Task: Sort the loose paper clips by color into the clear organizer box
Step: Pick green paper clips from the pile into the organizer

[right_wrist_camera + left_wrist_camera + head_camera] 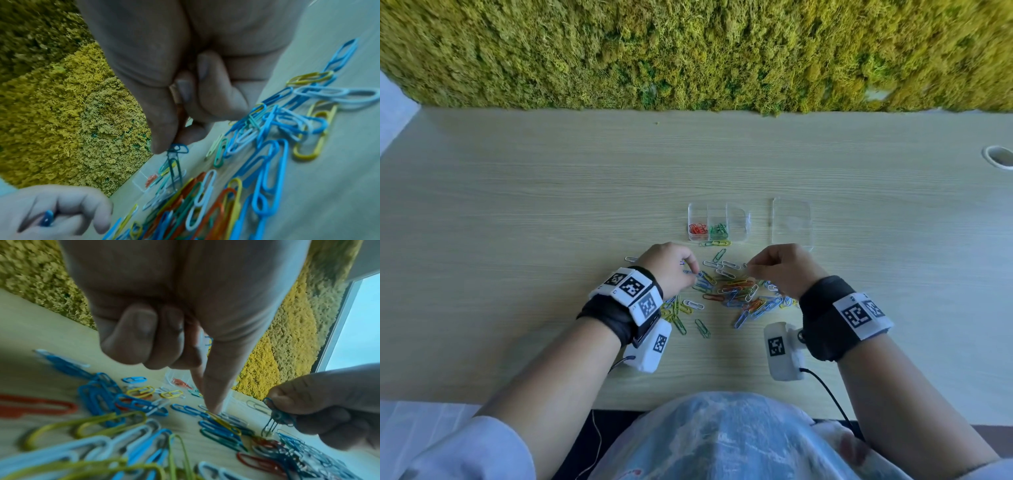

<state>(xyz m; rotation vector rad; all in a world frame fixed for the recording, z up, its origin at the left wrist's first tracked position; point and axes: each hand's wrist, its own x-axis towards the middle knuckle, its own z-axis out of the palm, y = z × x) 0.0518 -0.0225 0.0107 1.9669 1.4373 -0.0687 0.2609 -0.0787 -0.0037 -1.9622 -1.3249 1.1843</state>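
The loose paper clips lie in a mixed heap on the worktop, near the person and between both hands, with a few strays spread to the near left and right. Just beyond the heap stands the clear organizer box, open; its left compartment holds red clips, the middle one green clips, and the right one looks empty. The lid lies flat to the right of it, probably set there to keep the box mouth free. The right hand has its thumb and fingers pinched together on a small bunch of dark teal clips that dangles above the pile, seemingly gathered so one colour goes over in a single trip. The left hand has its other fingers curled in around a blue clip, while its forefinger points straight down onto the heap, apparently to tease another clip out. Much of the pile remains, so the sorting seems only partly done. Behind the worktop rises a moss wall.
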